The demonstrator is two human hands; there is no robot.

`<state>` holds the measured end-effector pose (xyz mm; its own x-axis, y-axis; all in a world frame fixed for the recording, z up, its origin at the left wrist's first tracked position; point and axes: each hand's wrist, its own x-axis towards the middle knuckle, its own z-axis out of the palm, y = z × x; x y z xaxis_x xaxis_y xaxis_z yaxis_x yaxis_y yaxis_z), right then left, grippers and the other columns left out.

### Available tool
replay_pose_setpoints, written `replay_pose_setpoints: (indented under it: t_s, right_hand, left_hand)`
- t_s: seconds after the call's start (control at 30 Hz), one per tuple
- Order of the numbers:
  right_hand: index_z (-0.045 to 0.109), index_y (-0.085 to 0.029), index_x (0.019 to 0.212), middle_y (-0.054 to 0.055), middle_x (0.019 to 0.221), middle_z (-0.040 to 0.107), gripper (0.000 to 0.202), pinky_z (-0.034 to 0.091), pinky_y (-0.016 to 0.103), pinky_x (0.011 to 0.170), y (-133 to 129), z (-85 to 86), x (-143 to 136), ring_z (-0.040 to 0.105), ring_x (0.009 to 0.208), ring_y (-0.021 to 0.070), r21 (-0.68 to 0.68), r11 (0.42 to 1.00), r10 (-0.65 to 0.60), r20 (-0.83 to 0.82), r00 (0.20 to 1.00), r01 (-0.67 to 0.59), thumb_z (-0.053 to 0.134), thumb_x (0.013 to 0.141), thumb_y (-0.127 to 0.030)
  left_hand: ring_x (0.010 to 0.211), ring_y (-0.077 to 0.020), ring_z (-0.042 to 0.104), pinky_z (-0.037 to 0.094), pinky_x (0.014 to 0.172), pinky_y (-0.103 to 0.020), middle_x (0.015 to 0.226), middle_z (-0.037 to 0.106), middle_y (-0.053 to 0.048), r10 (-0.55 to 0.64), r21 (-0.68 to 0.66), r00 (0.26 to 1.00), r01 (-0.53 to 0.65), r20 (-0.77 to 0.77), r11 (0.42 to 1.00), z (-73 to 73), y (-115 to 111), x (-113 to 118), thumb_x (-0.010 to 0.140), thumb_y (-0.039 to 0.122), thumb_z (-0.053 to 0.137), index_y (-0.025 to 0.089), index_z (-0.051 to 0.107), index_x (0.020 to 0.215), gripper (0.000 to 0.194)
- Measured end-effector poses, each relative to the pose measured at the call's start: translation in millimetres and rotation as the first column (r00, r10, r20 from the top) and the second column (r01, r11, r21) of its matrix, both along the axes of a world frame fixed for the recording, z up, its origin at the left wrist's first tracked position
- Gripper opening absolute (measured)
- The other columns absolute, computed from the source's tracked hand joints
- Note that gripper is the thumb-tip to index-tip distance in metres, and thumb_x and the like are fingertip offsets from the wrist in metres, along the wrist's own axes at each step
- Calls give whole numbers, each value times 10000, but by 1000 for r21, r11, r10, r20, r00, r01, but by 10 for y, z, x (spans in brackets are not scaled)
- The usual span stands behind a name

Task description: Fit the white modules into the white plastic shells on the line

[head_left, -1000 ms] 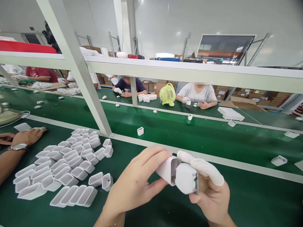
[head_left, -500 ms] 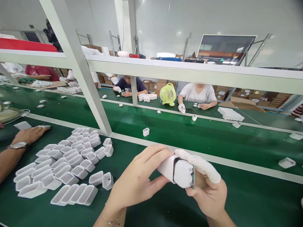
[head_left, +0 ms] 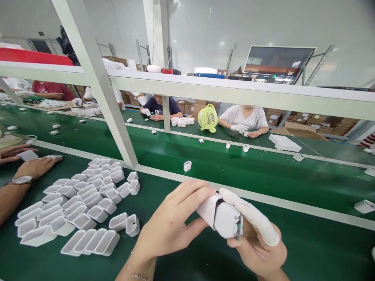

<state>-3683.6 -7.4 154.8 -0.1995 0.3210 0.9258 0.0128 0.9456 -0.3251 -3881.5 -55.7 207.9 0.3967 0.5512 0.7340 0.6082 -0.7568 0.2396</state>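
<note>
Closer together than in the earlier frame, the left hand [head_left: 172,222] and right hand [head_left: 260,253] face each other, the left grip closed around a white casing [head_left: 207,211], the right narrow on a white insert [head_left: 226,220]. Rightward, roughly along its long axis, the casing opens toward the insert, which meets its mouth slightly askew, nearer the right fingers.

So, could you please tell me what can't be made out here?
Head view, inside of the held white case: hidden by the white insert.
Head view, far side of the insert: hidden by the right hand.
Head view, pale green object: cut off by left edge.
Head view, watch dial: too small.
</note>
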Motion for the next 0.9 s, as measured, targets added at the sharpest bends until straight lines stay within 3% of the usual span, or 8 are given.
replay_pose_setpoints:
  t_s: [0.17,0.5,0.7,0.77,0.83,0.9]
  right_hand:
    - [493,-349,1369,46,1157,689,545,631,344,689,-19,23,27,725,842,256,-11,1000,16,-6,1000,-16,684,859,-369]
    - [517,-330,1346,63,1136,694,508,634,397,710,-24,-9,52,723,813,275,6,998,-60,12,998,60,672,863,-372]
    - [514,-321,1352,68,1186,670,545,599,434,854,16,-74,72,678,1002,298,-31,999,-41,57,998,43,703,842,-291]
    - [544,-315,1324,74,1244,638,555,568,439,921,28,-37,67,644,1082,311,-93,996,-11,88,996,19,743,806,-317]
    - [465,-308,1393,94,1323,581,712,518,464,986,37,12,52,598,1156,329,-236,966,128,86,988,-104,759,763,-465]
    - [342,-296,1465,121,1370,533,870,495,467,1002,48,54,28,560,1206,328,-440,857,309,20,951,-269,693,744,-633]
  left_hand:
    - [1058,-201,572,491,898,-299,1185,578,-106,-8,-10,1000,8,-2,1000,5,2,8,910,169,566,198,464,1269,374]
    - [1077,-204,566,477,915,-290,1201,572,-106,-25,-23,1000,24,-13,999,4,12,9,912,160,561,206,452,1288,395]
    - [1080,-192,556,473,924,-292,1213,570,-103,-65,-40,998,65,-3,997,-10,44,-6,908,153,573,201,443,1305,421]
    - [1076,-194,553,476,927,-311,1204,590,-99,-98,-29,995,99,14,995,-11,78,-4,903,164,588,204,451,1307,428]
    - [1061,-205,542,479,916,-339,1173,625,-90,-121,2,993,121,16,993,-10,121,8,890,188,614,210,475,1291,424]
    - [1041,-215,520,475,901,-360,1137,655,-80,-118,32,993,118,4,992,-14,170,29,878,215,639,211,506,1262,406]
